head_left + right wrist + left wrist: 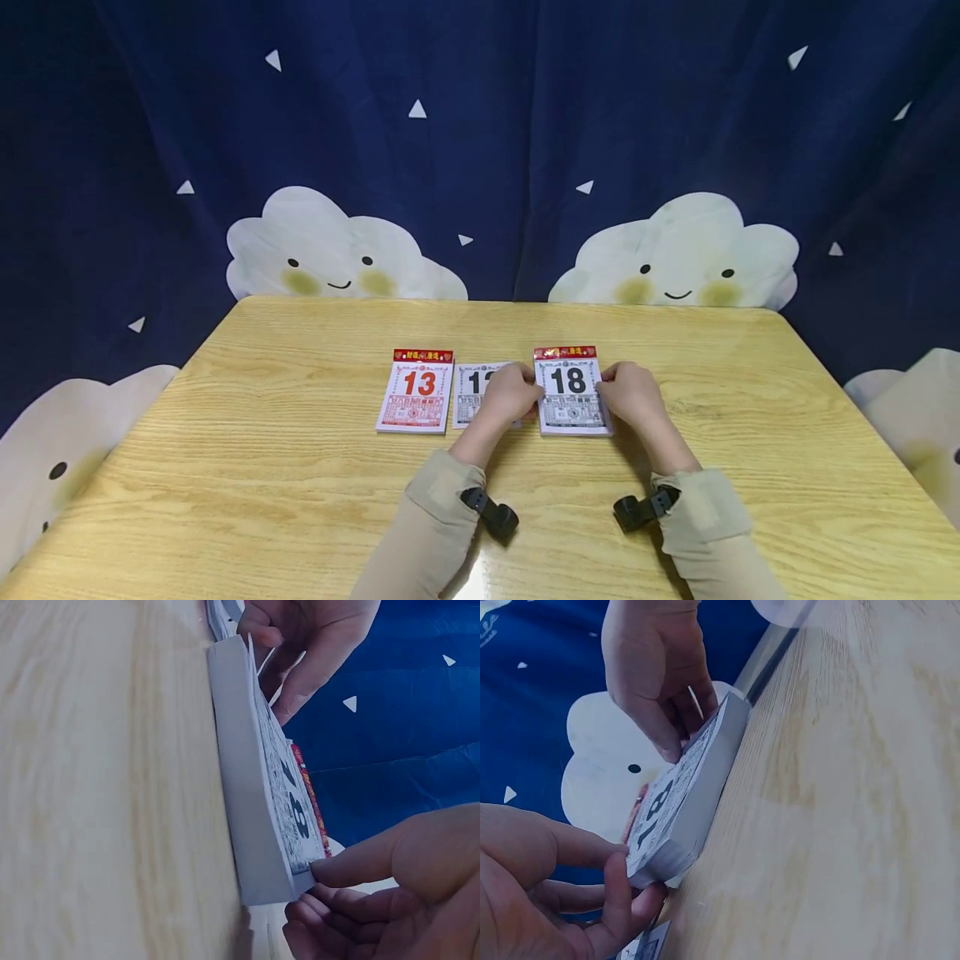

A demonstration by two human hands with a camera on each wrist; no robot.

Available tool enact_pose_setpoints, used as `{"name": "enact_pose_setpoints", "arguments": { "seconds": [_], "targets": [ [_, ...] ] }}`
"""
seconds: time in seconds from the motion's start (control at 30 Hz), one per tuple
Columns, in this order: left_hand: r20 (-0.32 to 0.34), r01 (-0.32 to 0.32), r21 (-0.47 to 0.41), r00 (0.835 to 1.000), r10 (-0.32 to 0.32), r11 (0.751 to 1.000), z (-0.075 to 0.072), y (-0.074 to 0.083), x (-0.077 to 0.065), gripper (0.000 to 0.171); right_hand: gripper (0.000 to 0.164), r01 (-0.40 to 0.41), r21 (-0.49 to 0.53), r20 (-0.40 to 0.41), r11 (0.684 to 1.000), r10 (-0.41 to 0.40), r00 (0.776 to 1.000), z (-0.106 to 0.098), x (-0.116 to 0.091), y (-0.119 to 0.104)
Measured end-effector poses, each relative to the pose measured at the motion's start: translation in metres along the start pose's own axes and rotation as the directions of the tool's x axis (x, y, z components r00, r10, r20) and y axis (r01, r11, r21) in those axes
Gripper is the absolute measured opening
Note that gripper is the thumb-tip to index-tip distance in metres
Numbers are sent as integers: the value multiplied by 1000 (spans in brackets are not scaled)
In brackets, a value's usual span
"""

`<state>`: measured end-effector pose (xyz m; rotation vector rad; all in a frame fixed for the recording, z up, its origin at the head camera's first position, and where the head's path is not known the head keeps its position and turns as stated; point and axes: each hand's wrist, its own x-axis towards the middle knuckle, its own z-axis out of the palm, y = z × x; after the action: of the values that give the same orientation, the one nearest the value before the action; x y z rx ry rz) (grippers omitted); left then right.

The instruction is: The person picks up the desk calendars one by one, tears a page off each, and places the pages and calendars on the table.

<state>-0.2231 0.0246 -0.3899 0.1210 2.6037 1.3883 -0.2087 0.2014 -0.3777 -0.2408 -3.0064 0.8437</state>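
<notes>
A thick tear-off calendar pad [572,390] with a red header and a black 18 lies on the table. At its left edge, my left hand [512,393] pinches the pad between thumb and fingers. My right hand [632,395] pinches the opposite edge, its thumb [352,864] on the top page in the right wrist view. Partly covered by the left hand is a white calendar page [471,398] with black digits, the second half hidden. Further left lies another calendar pad [416,404] with a red header and a red 13, untouched.
The wooden table [262,467] has its far edge against a dark blue curtain [495,125] printed with clouds and white triangles. A black wrist camera [491,515] is strapped to the left wrist, another [643,508] to the right.
</notes>
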Motion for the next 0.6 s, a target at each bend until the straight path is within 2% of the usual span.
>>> {"name": "enact_pose_setpoints", "arguments": {
  "seconds": [0.17, 0.33, 0.47, 0.6],
  "targets": [
    [-61, -35, -24, 998, 34, 999, -1, -2, 3, 32, 26, -35, 110, 12, 993, 34, 999, -1, 1, -1],
    [-96, -46, -28, 994, 43, 999, -3, -2, 5, 33, 26, -42, 156, -1, 987, 42, 999, -1, 0, -5],
    [-111, -38, -75, 993, 29, 996, -5, -1, 5, 36, 24, -38, 240, -7, 970, 41, 999, -1, 2, -5],
    [-123, -58, -144, 992, 40, 988, -11, -4, 6, 37, 24, -38, 306, -35, 951, 51, 998, -2, 3, -9]
  ]
}}
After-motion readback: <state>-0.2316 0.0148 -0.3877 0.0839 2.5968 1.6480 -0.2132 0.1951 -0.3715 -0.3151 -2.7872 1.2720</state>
